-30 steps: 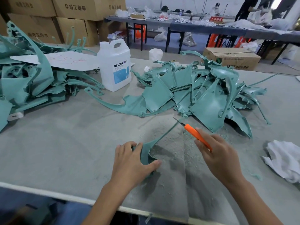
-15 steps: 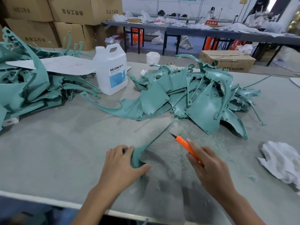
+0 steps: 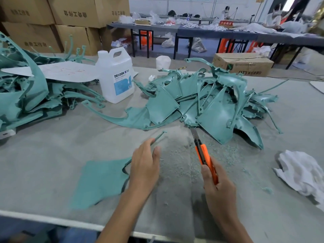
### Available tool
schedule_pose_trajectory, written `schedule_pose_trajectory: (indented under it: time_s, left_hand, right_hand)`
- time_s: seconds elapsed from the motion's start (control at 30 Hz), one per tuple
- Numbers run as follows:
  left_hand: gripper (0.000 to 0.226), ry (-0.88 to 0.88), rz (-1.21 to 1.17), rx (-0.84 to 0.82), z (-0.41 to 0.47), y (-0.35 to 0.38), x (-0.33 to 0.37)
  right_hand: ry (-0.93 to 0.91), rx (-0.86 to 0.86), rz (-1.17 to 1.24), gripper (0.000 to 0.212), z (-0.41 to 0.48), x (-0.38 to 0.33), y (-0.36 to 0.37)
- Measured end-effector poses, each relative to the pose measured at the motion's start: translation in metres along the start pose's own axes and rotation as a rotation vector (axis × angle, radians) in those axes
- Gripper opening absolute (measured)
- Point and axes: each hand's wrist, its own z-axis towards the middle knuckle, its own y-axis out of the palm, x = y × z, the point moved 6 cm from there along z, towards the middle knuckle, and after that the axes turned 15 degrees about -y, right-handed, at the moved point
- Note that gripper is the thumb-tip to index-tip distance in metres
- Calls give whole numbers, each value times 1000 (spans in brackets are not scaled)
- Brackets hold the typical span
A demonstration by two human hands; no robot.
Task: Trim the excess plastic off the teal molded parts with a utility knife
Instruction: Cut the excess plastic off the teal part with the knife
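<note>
Orange utility knife in my right hand, teal part under my left hand, white rag right of my knife hand

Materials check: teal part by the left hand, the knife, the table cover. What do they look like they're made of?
Teal part: thin molded plastic with a matte finish; uniform colour, crisp thin edges.
Utility knife: smooth orange handle, likely plastic; dark blade looks like metal.
Table cover: probably a grey felt-like fabric; dull and fuzzy, with teal shavings scattered on it.
</note>
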Motion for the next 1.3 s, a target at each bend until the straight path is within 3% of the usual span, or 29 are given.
schedule_pose_trajectory:
  time_s: [0.13,0.27,0.43,0.6,0.77,0.87,1.1,1.23,1.3]
  left_hand:
    - [32,1,218,92,20,21,-11]
    - [30,91,441,56,28,35,-14]
    - [22,174,398,-38,27,34,-13]
    - [26,183,305,61,17,25,3]
    - [13,177,655,46,15,35,4]
    - [15,185,757,5,17,39,5]
    - [15,232,790,10,15,39,12]
    - [11,221,741,33,13,38,9]
    - [12,221,731,34,13,37,9]
  right_hand:
    - [-15,-7,-81,36,0,-1,1]
    - [4,-56,-134,45,-1,2,3]
    - [9,-39,-141,39,2,-5,1]
    - [-11,-43,-108,38,2,-11,0]
    - [-87,-37,-159,38,-1,-16,3]
    - [-212,-65,-306,41,-1,-23,9]
    - [-253,-165,-439,36,-1,-22,18]
    - [-146,-103,-393,40,1,-15,12]
    - [-177,-111,-346,37,1,-21,12]
